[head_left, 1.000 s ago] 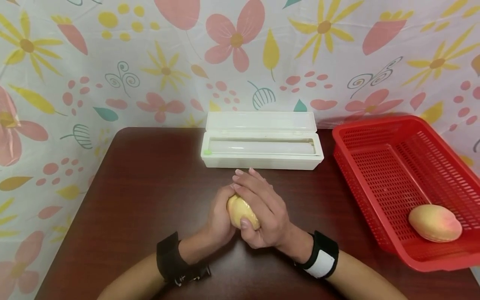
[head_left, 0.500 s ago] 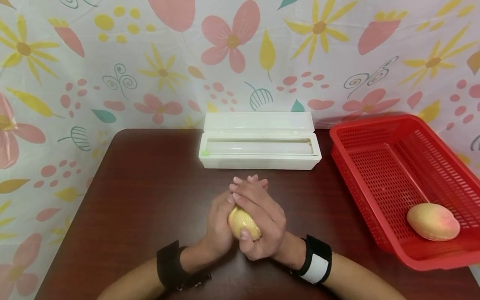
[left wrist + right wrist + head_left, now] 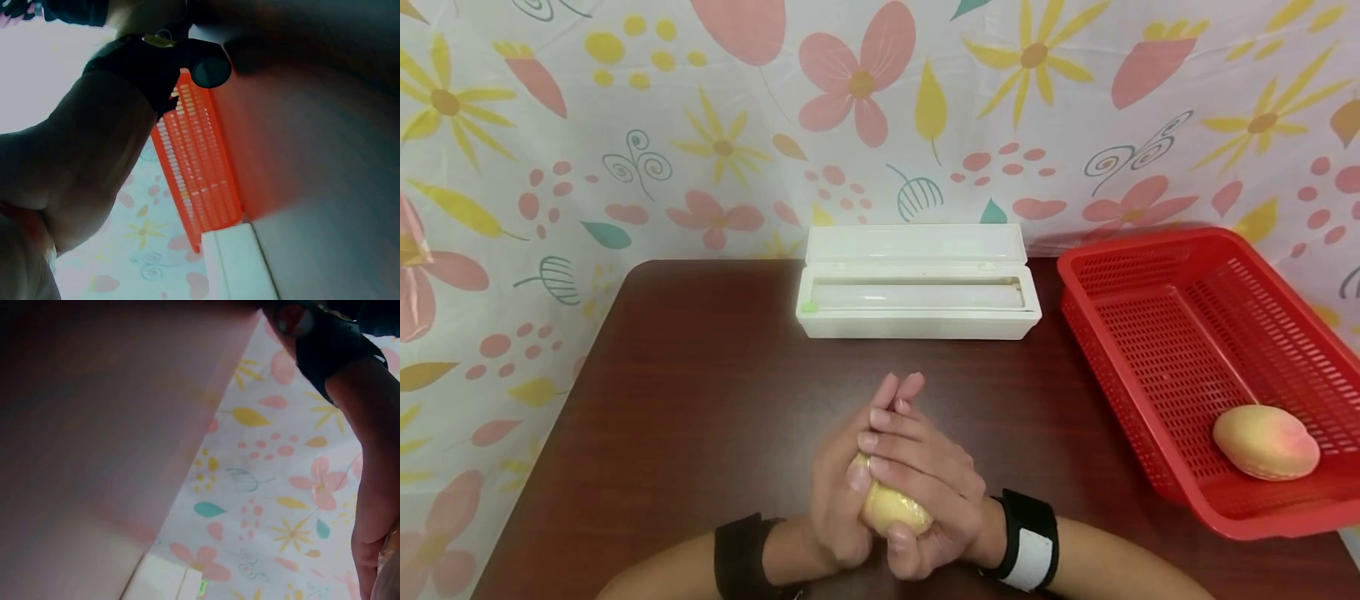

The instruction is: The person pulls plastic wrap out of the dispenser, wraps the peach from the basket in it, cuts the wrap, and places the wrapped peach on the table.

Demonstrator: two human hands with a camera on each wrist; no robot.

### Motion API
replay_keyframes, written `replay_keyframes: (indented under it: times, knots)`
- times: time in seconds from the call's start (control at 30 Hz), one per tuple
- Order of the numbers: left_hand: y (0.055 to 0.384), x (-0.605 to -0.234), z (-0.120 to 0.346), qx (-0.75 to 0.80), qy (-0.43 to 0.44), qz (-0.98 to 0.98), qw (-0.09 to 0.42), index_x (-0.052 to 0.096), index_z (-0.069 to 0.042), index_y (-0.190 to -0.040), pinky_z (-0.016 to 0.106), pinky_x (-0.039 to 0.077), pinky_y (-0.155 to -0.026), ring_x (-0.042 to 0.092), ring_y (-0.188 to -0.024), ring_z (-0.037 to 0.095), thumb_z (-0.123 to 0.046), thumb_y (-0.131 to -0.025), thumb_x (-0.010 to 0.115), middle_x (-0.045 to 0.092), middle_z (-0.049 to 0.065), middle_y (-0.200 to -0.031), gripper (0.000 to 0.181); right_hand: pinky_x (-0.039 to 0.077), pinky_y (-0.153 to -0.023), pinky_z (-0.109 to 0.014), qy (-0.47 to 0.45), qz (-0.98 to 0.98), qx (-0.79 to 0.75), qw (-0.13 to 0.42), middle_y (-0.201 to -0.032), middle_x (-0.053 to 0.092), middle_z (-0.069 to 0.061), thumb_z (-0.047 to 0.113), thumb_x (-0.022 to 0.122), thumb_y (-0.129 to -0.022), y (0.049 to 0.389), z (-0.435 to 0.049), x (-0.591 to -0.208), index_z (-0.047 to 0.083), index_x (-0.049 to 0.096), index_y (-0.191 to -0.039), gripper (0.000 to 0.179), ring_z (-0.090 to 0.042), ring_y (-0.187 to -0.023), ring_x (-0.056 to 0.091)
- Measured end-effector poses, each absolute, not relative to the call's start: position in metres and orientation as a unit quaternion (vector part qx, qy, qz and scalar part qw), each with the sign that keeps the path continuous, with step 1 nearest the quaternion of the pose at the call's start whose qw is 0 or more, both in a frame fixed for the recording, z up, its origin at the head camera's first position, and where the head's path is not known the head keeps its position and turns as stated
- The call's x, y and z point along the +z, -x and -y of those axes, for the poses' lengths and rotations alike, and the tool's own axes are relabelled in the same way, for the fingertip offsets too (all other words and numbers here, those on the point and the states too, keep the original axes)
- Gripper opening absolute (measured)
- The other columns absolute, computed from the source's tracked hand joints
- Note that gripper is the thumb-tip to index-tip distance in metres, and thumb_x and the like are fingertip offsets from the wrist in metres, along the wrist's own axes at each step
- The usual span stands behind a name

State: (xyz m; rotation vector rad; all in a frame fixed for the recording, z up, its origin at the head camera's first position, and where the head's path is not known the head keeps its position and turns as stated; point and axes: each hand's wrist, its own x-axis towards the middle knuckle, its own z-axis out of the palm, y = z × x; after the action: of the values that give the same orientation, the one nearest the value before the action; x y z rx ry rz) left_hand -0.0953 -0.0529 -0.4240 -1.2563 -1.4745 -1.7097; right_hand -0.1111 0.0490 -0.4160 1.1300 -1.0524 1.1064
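In the head view both hands are clasped together over the front part of the table. Between the palms sits a yellow peach (image 3: 895, 510) with a shiny, clear plastic film over it. My right hand (image 3: 942, 475) wraps its fingers over the top, with its thumb against the near side. From the other side my left hand (image 3: 837, 500) cups the fruit, its thumb near the top and some fingertips pointing away. Much of the peach is hidden by the hands. At the right edge of the right wrist view, a small part of the wrapped peach (image 3: 390, 565) shows beside a hand.
A white cling film box (image 3: 917, 325) stands at the back of the table, lid raised, with a roll (image 3: 917, 296) inside. On the right, a red plastic basket (image 3: 1120, 400) holds another yellow-pink peach (image 3: 1266, 442). A flowered cloth (image 3: 722, 108) hangs behind the table.
Both hands have come down and nearer the body with the peach between them. Their fingers have shifted around it. The box and basket stay in place; the view shifts slightly.
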Motion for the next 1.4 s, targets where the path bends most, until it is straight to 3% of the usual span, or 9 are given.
replay_keyframes:
  times: [0.17, 0.47, 0.7, 0.83, 0.93, 1.2, 1.4]
  knots:
    - [0.091, -0.416, 0.051, -0.592, 0.481, 0.545, 0.347, 0.029, 0.036, -0.142, 0.036, 0.045, -0.116, 0.05, -0.146, 0.039, -0.01, -0.101, 0.023, 0.047, 0.039, -0.151, 0.062, 0.056, -0.105, -0.046, -0.492, 0.434, 0.478, 0.583, -0.083, 0.071, -0.028, 0.017, 0.05, -0.096, 0.104, -0.047, -0.408, -0.014, 0.065, -0.083, 0.037, -0.041, -0.097, 0.075]
    - [0.093, -0.411, 0.048, -0.563, 0.474, 0.543, 0.405, 0.036, 0.03, -0.144, 0.037, 0.041, -0.12, 0.045, -0.15, 0.04, -0.016, -0.1, 0.027, 0.044, 0.038, -0.155, 0.064, 0.056, -0.105, -0.046, -0.456, 0.422, 0.554, 0.554, -0.08, 0.065, -0.029, 0.011, 0.045, -0.095, 0.097, -0.037, -0.411, -0.015, 0.058, -0.081, 0.032, -0.042, -0.091, 0.07]
    - [0.1, -0.409, 0.048, -0.488, 0.479, 0.537, 0.494, 0.057, 0.026, -0.13, 0.048, 0.039, -0.122, 0.049, -0.145, 0.047, -0.025, -0.098, 0.033, 0.057, 0.04, -0.141, 0.065, 0.059, -0.086, -0.041, -0.431, 0.433, 0.599, 0.517, -0.092, 0.067, -0.033, 0.007, 0.031, -0.096, 0.097, -0.037, -0.417, -0.019, 0.059, -0.088, 0.039, -0.039, -0.09, 0.067]
    - [0.104, -0.41, 0.051, -0.445, 0.489, 0.548, 0.513, 0.068, 0.02, -0.116, 0.047, 0.038, -0.123, 0.053, -0.141, 0.046, -0.032, -0.098, 0.036, 0.068, 0.037, -0.125, 0.064, 0.058, -0.073, -0.036, -0.363, 0.476, 0.634, 0.49, -0.091, 0.066, -0.028, 0.008, 0.028, -0.095, 0.09, -0.039, -0.425, -0.019, 0.06, -0.088, 0.042, -0.032, -0.081, 0.064]
    - [0.106, -0.412, 0.052, -0.425, 0.492, 0.558, 0.515, 0.072, 0.017, -0.108, 0.047, 0.038, -0.123, 0.057, -0.137, 0.045, -0.036, -0.098, 0.036, 0.073, 0.034, -0.115, 0.064, 0.058, -0.07, -0.035, -0.325, 0.512, 0.647, 0.462, -0.091, 0.066, -0.026, 0.008, 0.027, -0.094, 0.084, -0.042, -0.432, -0.019, 0.061, -0.093, 0.044, -0.029, -0.077, 0.064]
    - [0.112, -0.41, 0.054, -0.389, 0.49, 0.576, 0.526, 0.077, 0.011, -0.098, 0.047, 0.048, -0.114, 0.075, -0.101, 0.046, -0.04, -0.099, 0.036, 0.078, 0.027, -0.101, 0.066, 0.058, -0.061, -0.03, -0.279, 0.57, 0.678, 0.372, -0.088, 0.069, -0.019, 0.015, 0.024, -0.099, 0.079, -0.049, -0.449, -0.018, 0.063, -0.103, 0.051, -0.021, -0.07, 0.067]
    - [0.12, -0.404, 0.056, -0.372, 0.506, 0.577, 0.522, 0.079, 0.009, -0.095, 0.047, 0.052, -0.109, 0.077, -0.096, 0.044, -0.039, -0.099, 0.037, 0.079, 0.023, -0.097, 0.064, 0.058, -0.06, -0.029, -0.256, 0.588, 0.69, 0.336, -0.083, 0.068, -0.016, 0.009, 0.03, -0.094, 0.08, -0.051, -0.455, -0.014, 0.064, -0.1, 0.041, -0.018, -0.068, 0.067]
